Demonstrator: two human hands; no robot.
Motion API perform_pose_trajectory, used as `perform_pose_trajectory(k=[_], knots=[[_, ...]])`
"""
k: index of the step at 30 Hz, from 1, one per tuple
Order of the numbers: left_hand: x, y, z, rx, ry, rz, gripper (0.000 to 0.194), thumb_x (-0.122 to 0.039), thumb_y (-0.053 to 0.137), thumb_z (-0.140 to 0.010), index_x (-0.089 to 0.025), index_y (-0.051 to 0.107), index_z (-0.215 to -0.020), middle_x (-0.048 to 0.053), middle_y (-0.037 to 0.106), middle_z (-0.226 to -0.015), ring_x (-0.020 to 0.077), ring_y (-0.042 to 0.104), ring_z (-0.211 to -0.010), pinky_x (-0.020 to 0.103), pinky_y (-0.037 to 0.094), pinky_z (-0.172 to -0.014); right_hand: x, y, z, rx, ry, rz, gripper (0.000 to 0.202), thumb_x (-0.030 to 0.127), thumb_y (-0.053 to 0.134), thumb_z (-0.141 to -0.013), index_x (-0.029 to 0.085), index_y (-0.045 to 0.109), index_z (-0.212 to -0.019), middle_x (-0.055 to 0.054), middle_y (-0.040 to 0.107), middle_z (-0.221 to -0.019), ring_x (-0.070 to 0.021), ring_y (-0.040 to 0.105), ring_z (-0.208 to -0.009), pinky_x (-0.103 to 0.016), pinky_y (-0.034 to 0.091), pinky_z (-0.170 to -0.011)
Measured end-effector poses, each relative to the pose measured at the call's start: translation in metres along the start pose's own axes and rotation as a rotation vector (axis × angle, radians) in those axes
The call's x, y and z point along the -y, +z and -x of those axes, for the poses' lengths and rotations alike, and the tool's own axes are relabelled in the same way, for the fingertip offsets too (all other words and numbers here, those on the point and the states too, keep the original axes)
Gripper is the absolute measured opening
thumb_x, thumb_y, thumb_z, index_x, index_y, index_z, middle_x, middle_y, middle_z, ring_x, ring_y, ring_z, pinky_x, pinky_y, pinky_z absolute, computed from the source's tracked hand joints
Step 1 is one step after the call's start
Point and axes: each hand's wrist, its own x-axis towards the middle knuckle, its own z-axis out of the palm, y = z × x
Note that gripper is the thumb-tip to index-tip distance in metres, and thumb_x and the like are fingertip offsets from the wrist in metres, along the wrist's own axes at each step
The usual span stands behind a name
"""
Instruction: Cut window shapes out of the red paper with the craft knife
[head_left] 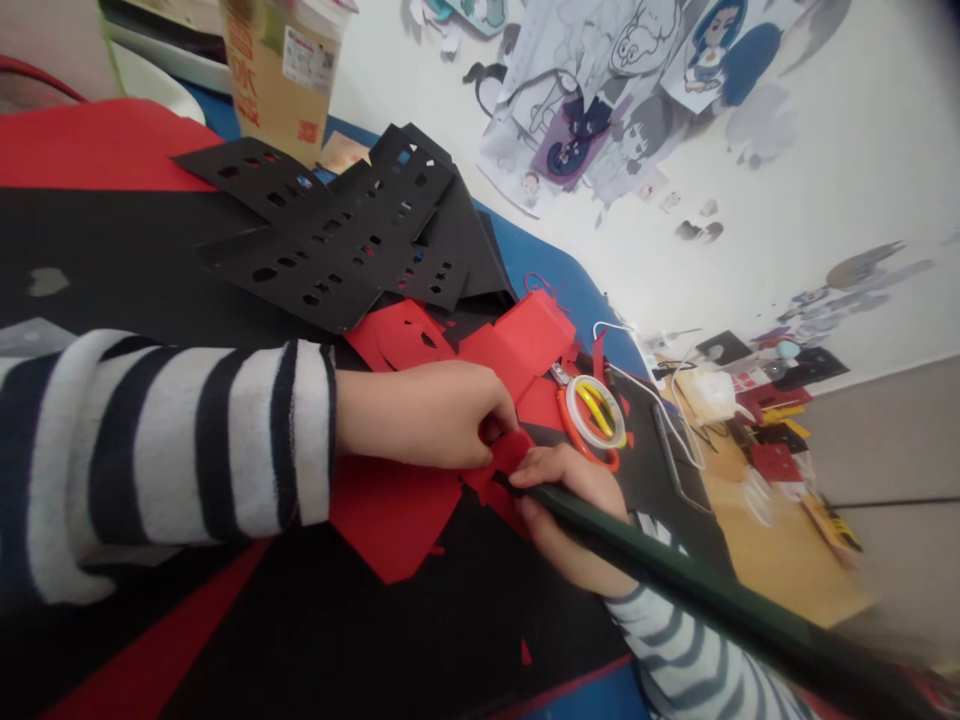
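Note:
My left hand reaches in from the left, its fingers curled closed at the edge of a piece of red paper. My right hand comes from the lower right, thumb and forefinger closed at the same red piece. A long, dark green-black bar runs across my right hand to the lower right; I cannot tell whether it is gripped. Under my left hand lies a larger sheet of red paper. Just beyond my hands are folded red paper and orange-handled scissors.
Black card with cut-out holes stands folded at the back. Behind it is a drink cup. A white ring of tape lies on the scissors. Black paper covers the front of the table. A white cable runs at the right.

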Motion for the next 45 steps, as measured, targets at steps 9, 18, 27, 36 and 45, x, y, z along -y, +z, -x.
perform_pose_trajectory(k=[9,18,27,36,45], knots=[[0.000,0.001,-0.001,0.001,-0.005,-0.003,0.025,-0.012,0.056,-0.071,-0.022,0.072,-0.088,-0.003,0.064,-0.070,0.0094,0.052,-0.058,0.019,0.034,-0.050,0.000,0.000,0.000,0.004,0.003,-0.017,0.026,0.004,0.050,-0.069,0.022,0.056,-0.086,0.000,0.061,-0.070,-0.0133,0.061,-0.058,-0.025,0.050,-0.055],[-0.001,0.000,0.000,-0.004,-0.016,-0.001,0.025,-0.010,0.056,-0.071,-0.022,0.072,-0.086,-0.004,0.064,-0.069,0.0091,0.052,-0.058,0.019,0.035,-0.049,-0.001,-0.002,0.001,0.000,-0.019,-0.015,0.027,0.005,0.050,-0.068,0.023,0.056,-0.087,-0.001,0.063,-0.075,-0.0153,0.063,-0.064,-0.027,0.051,-0.058],[-0.001,0.000,0.001,-0.003,-0.008,0.005,0.025,-0.010,0.055,-0.070,-0.022,0.071,-0.084,-0.004,0.064,-0.069,0.0089,0.052,-0.058,0.018,0.035,-0.050,-0.007,-0.003,0.003,0.019,0.008,-0.095,0.027,0.004,0.052,-0.070,0.022,0.058,-0.090,-0.002,0.064,-0.075,-0.0156,0.064,-0.066,-0.028,0.052,-0.061],[-0.003,-0.001,0.000,-0.009,-0.024,0.000,0.022,-0.009,0.055,-0.070,-0.021,0.070,-0.082,-0.005,0.063,-0.067,0.0086,0.052,-0.057,0.018,0.035,-0.050,-0.007,-0.008,-0.001,0.059,-0.031,-0.098,0.026,0.004,0.053,-0.072,0.022,0.058,-0.089,-0.001,0.064,-0.071,-0.0158,0.063,-0.065,-0.028,0.052,-0.061],[-0.003,-0.001,0.001,-0.006,-0.024,0.021,0.018,-0.011,0.054,-0.070,-0.020,0.068,-0.079,-0.005,0.062,-0.065,0.0085,0.051,-0.055,0.019,0.035,-0.049,-0.015,-0.011,0.001,0.104,-0.019,-0.189,0.030,0.002,0.054,-0.071,0.022,0.060,-0.093,-0.002,0.064,-0.076,-0.0163,0.063,-0.068,-0.030,0.052,-0.064]])
